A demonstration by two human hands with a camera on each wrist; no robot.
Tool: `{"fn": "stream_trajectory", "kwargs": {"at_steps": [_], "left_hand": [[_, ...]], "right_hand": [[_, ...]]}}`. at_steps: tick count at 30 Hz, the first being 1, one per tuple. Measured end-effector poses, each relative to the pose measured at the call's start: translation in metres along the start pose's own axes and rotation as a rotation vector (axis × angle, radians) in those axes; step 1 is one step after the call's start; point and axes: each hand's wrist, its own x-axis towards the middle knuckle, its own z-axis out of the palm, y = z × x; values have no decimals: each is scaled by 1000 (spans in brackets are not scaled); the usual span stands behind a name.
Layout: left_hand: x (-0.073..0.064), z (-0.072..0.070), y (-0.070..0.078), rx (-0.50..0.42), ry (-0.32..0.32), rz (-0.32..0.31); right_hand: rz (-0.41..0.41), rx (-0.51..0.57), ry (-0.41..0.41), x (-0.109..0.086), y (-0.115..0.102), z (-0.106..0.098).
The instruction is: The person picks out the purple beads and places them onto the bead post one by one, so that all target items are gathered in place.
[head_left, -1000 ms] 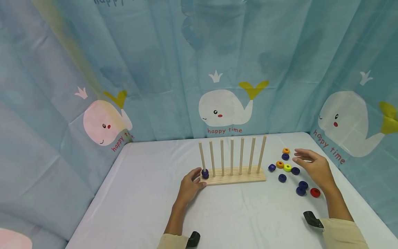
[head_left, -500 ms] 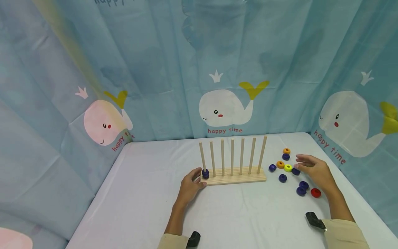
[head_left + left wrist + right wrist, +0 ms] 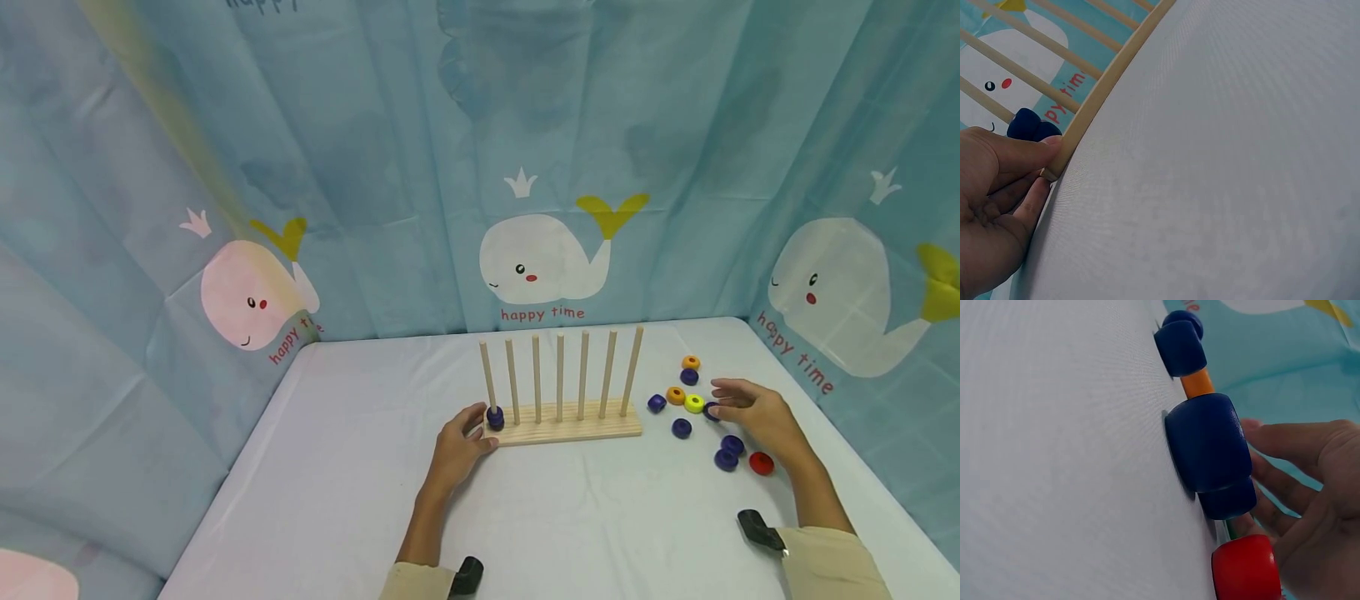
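A wooden peg board (image 3: 570,429) with a row of several upright pegs stands on the table. Its left end is gripped by my left hand (image 3: 455,450), thumb along the front edge and fingers behind. Two stacked dark blue beads (image 3: 496,418) sit low on the leftmost peg, close to that hand. On the right, my right hand (image 3: 761,417) hovers low, thumb and forefinger apart, thumb overlapping a dark blue bead (image 3: 709,411). In the right wrist view, larger blue beads (image 3: 1210,442) and a red bead (image 3: 1246,569) stand in front of the fingers, hiding the fingertips partly.
Loose beads lie around the right hand: a yellow bead (image 3: 694,403), two orange ones including an orange bead (image 3: 676,396), and several blue ones such as a blue bead (image 3: 681,428). A whale-print curtain (image 3: 375,208) encloses the white table (image 3: 322,475).
My right hand has lowered slightly toward the table, its thumb coming over the dark blue bead beside the yellow one. My left hand and the peg board have stayed put.
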Motion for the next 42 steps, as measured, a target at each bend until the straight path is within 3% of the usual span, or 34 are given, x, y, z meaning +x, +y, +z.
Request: {"fn": "stream_trajectory", "kwargs": {"at_steps": [19,30,42], "left_hand": [[-1,-1,-1,-41,-8,20],[-2,2,7,-31,11,3],[-1,-1,-1,-33,-5,16]], "right_hand": [[75,-75,-89,-1,-2,-4],[87,-85,-78,-1,-1,-4],[145,-37,-14,-3,-14,-10]]}}
